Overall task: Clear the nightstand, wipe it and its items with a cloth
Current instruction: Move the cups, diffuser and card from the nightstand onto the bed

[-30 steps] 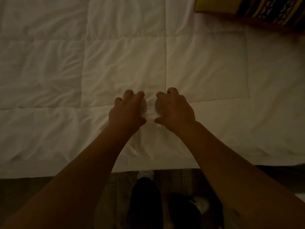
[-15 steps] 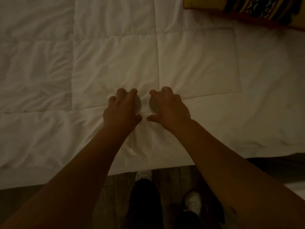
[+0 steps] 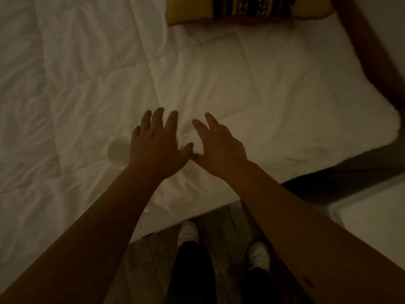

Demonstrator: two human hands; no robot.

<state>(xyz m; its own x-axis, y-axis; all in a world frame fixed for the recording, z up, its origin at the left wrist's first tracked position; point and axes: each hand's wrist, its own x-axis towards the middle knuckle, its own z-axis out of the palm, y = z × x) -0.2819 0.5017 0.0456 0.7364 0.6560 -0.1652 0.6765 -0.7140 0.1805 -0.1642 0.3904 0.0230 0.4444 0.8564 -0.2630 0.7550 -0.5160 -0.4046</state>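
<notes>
Now pale cup (image 3: 117, 150) beside left hand (image 3: 156, 145)

White quilted bed (image 3: 219, 84) carries a pale round object (image 3: 117, 151) and patterned cushion (image 3: 247, 9).

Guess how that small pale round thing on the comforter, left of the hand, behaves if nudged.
The round object looks smooth and curved, so it may roll. The soft wrinkled comforter probably cradles it and damps rolling. Dim light hides its material, so weight and fragility stay uncertain.
</notes>
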